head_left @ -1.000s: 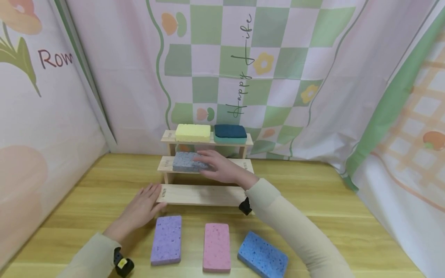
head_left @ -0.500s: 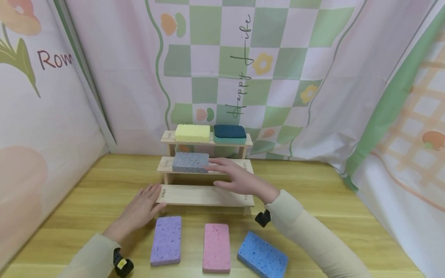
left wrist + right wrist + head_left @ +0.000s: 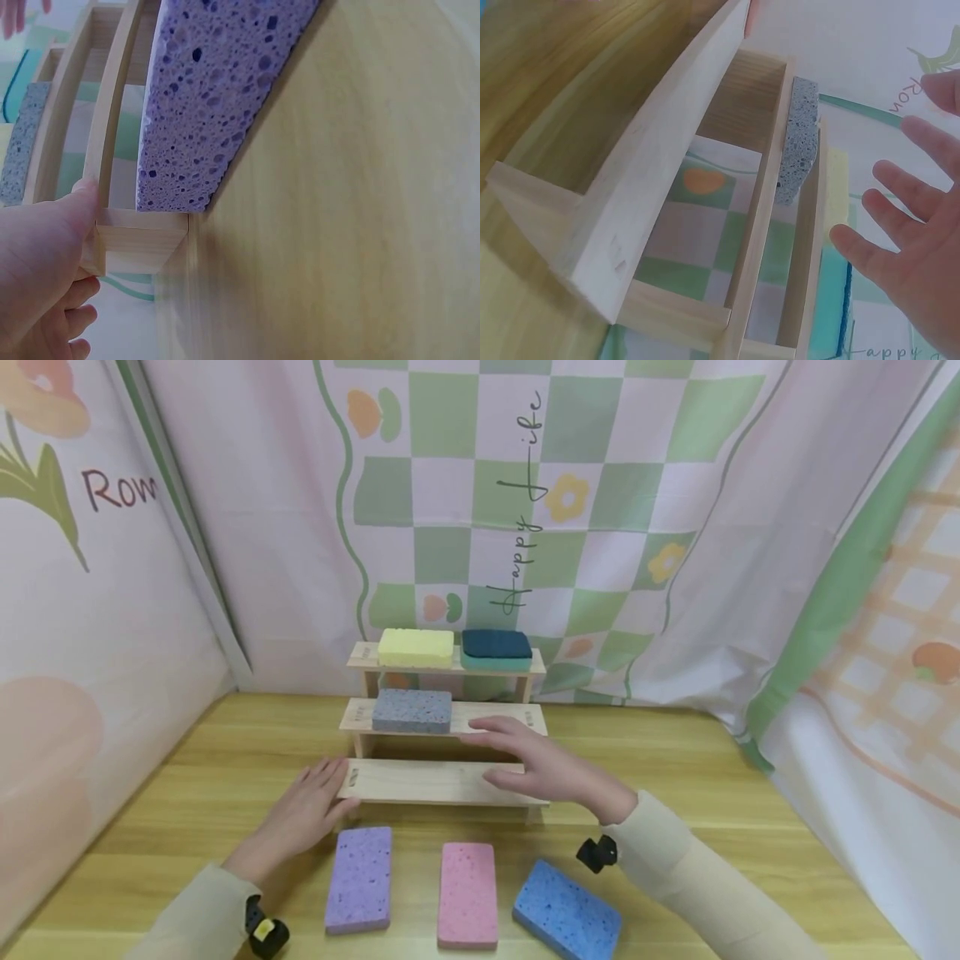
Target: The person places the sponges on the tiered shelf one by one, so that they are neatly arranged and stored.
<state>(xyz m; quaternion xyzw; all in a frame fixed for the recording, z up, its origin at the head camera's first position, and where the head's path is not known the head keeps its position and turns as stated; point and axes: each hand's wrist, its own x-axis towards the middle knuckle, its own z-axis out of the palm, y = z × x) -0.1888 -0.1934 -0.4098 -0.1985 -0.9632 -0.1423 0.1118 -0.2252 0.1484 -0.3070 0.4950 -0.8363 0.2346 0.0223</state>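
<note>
My left hand (image 3: pixel 303 806) holds the left end of the bottom step of a three-step wooden shelf (image 3: pixel 442 781). In the left wrist view its thumb (image 3: pixel 79 206) lies on the step's edge and the fingers bend beside the end. My right hand (image 3: pixel 528 764) hovers over the right part of the shelf with fingers spread, holding nothing. To its left, a speckled grey sponge (image 3: pixel 412 711) lies flat on the left half of the middle step. A yellow sponge (image 3: pixel 416 648) and a dark blue and teal sponge (image 3: pixel 496 650) sit side by side on the top step.
On the wooden table (image 3: pixel 675 777), in front of the shelf, lie a purple sponge (image 3: pixel 359 880), a pink sponge (image 3: pixel 467 895) and a blue sponge (image 3: pixel 567 910) set at an angle. A checked curtain (image 3: pixel 510 552) hangs close behind the shelf.
My right hand has let go of the grey sponge and drawn back to the right and toward me. The sponge stays on the middle step; my left hand has not moved.
</note>
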